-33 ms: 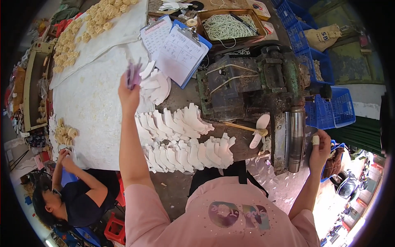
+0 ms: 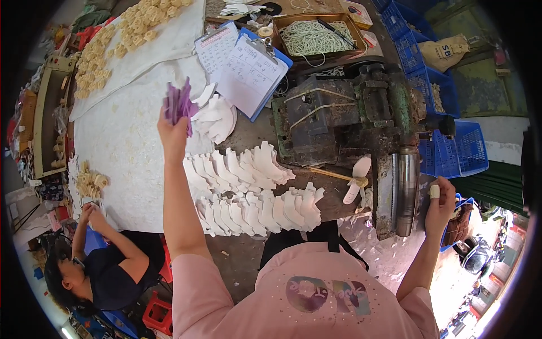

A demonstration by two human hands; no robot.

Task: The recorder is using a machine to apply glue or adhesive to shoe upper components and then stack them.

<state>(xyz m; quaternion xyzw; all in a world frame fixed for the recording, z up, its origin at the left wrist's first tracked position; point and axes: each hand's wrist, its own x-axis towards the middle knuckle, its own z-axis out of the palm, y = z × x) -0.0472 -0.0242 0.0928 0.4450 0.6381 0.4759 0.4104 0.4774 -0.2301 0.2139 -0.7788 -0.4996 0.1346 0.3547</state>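
Observation:
My left hand [image 2: 174, 133] is raised over the white-covered table and grips a bunch of thin purple strips [image 2: 179, 103], whose material I cannot make out. Just right of it lies a small heap of white curved pieces [image 2: 216, 120]. Two rows of notched white pieces, the upper row [image 2: 237, 168] and the lower row [image 2: 257, 212], stand on edge to the right of my forearm. My right hand [image 2: 441, 208] is at the far right, beside the machine's metal roller [image 2: 406, 192]. Its fingers are curled, with a pale wrap on one digit; what they hold, if anything, is hidden.
A greasy machine [image 2: 333, 113] fills the table's right part, with a white sole-shaped piece [image 2: 358, 179] in front. Behind are papers on a clipboard [image 2: 248, 73] and a box of cord [image 2: 316, 37]. Beige pieces [image 2: 135, 25] lie far left. Another person [image 2: 107, 271] works at left.
My left hand with the purple strips has shifted slightly, and the strips now show more fully and spread wider. The right hand has stayed in place.

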